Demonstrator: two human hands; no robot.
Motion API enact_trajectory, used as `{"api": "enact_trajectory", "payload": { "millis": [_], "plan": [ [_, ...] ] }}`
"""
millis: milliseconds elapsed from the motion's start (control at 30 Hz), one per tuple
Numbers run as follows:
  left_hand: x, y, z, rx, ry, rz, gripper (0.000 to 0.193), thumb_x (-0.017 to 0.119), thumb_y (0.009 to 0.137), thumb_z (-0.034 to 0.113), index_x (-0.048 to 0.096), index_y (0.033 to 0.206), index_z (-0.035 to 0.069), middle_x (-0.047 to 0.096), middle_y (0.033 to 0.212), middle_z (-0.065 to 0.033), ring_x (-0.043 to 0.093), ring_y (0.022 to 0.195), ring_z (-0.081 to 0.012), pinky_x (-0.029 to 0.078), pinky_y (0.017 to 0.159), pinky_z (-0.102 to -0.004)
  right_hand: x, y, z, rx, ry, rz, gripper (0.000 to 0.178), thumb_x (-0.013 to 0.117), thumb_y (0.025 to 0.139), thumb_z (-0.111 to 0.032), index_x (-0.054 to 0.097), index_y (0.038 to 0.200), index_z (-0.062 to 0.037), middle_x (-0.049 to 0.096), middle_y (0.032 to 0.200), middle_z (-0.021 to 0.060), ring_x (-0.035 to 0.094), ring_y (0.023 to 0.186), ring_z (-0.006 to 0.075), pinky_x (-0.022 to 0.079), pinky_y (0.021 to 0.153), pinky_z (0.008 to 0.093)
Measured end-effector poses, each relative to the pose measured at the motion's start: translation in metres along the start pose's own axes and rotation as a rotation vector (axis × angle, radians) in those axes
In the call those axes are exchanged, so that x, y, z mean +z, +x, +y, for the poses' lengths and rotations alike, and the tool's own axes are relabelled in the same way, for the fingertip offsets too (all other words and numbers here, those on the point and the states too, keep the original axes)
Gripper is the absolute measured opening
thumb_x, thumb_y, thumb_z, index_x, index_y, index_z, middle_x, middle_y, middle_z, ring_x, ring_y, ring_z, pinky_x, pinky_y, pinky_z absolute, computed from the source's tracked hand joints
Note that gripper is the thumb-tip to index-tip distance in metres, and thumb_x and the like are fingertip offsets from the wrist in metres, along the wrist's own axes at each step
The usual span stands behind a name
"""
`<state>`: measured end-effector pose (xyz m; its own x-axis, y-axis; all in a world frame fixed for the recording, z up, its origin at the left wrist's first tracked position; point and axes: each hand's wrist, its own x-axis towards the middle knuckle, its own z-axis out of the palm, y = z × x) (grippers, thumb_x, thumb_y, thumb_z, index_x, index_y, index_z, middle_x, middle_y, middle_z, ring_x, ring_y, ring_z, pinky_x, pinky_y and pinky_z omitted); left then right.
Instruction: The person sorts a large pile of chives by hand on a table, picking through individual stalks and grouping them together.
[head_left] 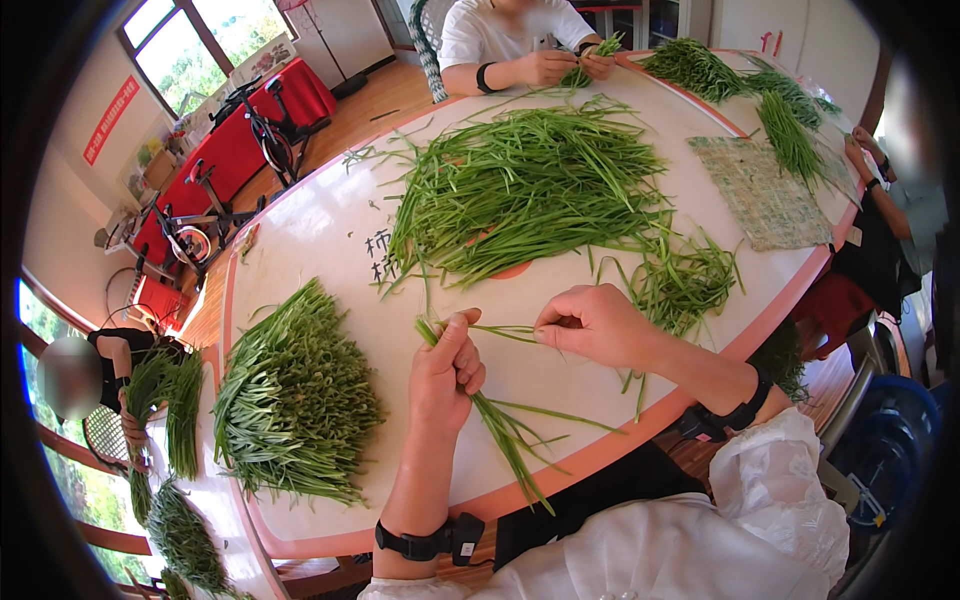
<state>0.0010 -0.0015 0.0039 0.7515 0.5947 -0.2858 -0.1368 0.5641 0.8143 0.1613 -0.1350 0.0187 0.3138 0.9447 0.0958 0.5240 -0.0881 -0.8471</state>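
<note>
My left hand [447, 368] is closed round a small bunch of long green garlic chives [510, 440]. Their longer ends hang down toward the table's near edge, and a short tuft sticks out above the thumb. My right hand [592, 325] pinches the tip of a thin strand [505, 331] that stretches sideways from the bunch. Beyond both hands lies a big loose heap of chives [530, 185]. A smaller loose pile [685, 280] sits just past my right wrist. To the left of my left hand is a thick, neatly lined-up stack [295, 400].
A pink-edged white table [300, 250] holds everything. Across it, a person [515, 50] handles chives; others sit at right [890, 200] and left [130, 385]. More bundles [690, 68] and a woven mat [762, 190] lie at the right. A blue tub [885, 440] stands beside me.
</note>
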Motion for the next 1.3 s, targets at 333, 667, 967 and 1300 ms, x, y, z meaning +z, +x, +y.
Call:
{"api": "enact_trajectory", "payload": {
  "millis": [333, 667, 967, 1300],
  "plan": [
    [-0.002, 0.001, -0.001, 0.014, 0.017, 0.034, 0.028, 0.054, 0.088, 0.026, 0.052, 0.102, 0.001, 0.03, 0.056, 0.0059, 0.026, 0.045, -0.0047, 0.023, 0.039, -0.0205, -0.017, -0.012, 0.011, 0.147, 0.104, -0.189, 0.019, 0.063, 0.081, -0.019, 0.063, 0.087, -0.0014, 0.059, 0.068, -0.0002, 0.05, 0.061, 0.005, 0.042, 0.057, 0.0214],
    [-0.001, 0.002, -0.004, -0.006, 0.013, 0.02, 0.027, 0.053, 0.089, 0.026, 0.053, 0.101, 0.001, 0.03, 0.056, 0.0057, 0.025, 0.046, -0.0047, 0.023, 0.039, -0.0203, -0.018, -0.018, 0.016, 0.072, 0.152, 0.041, 0.021, 0.059, 0.086, -0.021, 0.059, 0.088, 0.0, 0.057, 0.069, -0.0008, 0.048, 0.063, 0.0053, 0.042, 0.058, 0.0214],
    [-0.003, 0.002, 0.001, 0.024, -0.072, 0.005, 0.019, 0.048, 0.091, 0.023, 0.054, 0.1, 0.007, 0.03, 0.057, 0.006, 0.024, 0.047, -0.0038, 0.022, 0.038, -0.0184, -0.075, -0.033, 0.036, 0.112, 0.134, 0.418, 0.016, 0.059, 0.084, -0.016, 0.058, 0.088, -0.0006, 0.058, 0.072, 0.0012, 0.05, 0.063, 0.0077, 0.042, 0.058, 0.0229],
    [0.002, 0.004, -0.002, 0.018, -0.14, 0.002, 0.027, 0.042, 0.093, 0.033, 0.051, 0.091, 0.008, 0.052, 0.077, -0.0032, 0.055, 0.072, -0.0161, 0.046, 0.065, -0.0299, -0.09, -0.03, 0.033, 0.031, -0.659, 0.186, 0.013, 0.061, 0.074, -0.017, 0.06, 0.078, -0.0044, 0.056, 0.079, 0.0071, 0.05, 0.083, 0.0264, 0.042, 0.075, 0.0341]
  ]
}}
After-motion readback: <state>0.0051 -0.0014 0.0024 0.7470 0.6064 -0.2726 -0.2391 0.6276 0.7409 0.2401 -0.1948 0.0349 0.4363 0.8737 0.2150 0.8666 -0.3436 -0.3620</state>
